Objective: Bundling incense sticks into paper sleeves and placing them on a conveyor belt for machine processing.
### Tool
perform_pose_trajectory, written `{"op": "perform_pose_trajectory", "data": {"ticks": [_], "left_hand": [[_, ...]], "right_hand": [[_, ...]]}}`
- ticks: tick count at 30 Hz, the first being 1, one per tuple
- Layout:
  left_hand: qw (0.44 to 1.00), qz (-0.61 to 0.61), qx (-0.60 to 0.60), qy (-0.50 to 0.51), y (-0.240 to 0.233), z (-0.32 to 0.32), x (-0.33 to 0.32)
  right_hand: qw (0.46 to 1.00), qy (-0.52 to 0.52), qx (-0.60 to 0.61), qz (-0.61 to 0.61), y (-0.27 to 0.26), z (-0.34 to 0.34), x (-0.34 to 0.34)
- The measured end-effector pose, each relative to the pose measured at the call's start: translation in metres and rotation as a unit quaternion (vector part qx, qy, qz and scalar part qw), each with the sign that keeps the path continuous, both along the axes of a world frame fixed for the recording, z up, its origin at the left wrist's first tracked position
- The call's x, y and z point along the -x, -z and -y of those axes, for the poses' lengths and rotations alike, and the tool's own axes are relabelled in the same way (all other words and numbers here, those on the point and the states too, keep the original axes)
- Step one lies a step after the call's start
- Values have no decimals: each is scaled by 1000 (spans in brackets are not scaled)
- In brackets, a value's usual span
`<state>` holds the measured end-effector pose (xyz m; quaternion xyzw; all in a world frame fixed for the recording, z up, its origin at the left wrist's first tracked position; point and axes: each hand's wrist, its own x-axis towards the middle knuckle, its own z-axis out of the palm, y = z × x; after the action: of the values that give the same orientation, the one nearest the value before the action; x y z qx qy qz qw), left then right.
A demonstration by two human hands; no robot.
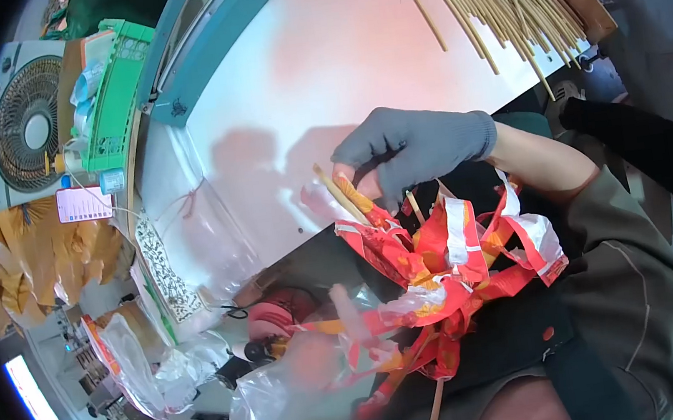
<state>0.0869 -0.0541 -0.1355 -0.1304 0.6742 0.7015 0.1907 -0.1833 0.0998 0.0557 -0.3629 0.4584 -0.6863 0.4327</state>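
My right hand, in a grey glove with bare fingertips, reaches in from the right above the front edge of the white table. Its thumb and fingers pinch the end of a red and orange strip on a tangled bundle of printed film strips. Right by those fingertips, a thin wooden stick pokes out of the bundle. A second wooden stick runs down from its underside. The bundle lies against my dark apron. Some strips and film on its left are blurred. My left hand is out of view.
Many wooden sticks lie on the white table at upper right. A blue impulse sealer rests at upper left, beside a green crate, a phone and a fan. A clear plastic bag hangs lower left.
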Motion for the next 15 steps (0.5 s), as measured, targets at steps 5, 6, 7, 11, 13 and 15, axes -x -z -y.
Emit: {"op": "perform_pose_trajectory", "data": {"ticks": [5, 6, 7, 11, 13, 15], "left_hand": [[1000, 12, -15, -15, -8, -1, 3], [1000, 14, -20, -19, -10, -3, 4], [999, 15, -26, -23, -11, -4, 5], [997, 26, -45, -49, -18, -12, 6], [996, 31, -54, -61, -22, -16, 6], [995, 36, -65, -72, -27, -22, 8]], "right_hand": [[996, 30, 28, -78, -9, 11, -9], [995, 59, 21, -83, -10, 11, -12], [995, 58, 20, -83, -9, 12, -14], [973, 131, -76, -172, -5, 8, -17], [963, 148, -92, -204, 0, 8, -7], [962, 244, 17, -126, 17, 8, 17]]}}
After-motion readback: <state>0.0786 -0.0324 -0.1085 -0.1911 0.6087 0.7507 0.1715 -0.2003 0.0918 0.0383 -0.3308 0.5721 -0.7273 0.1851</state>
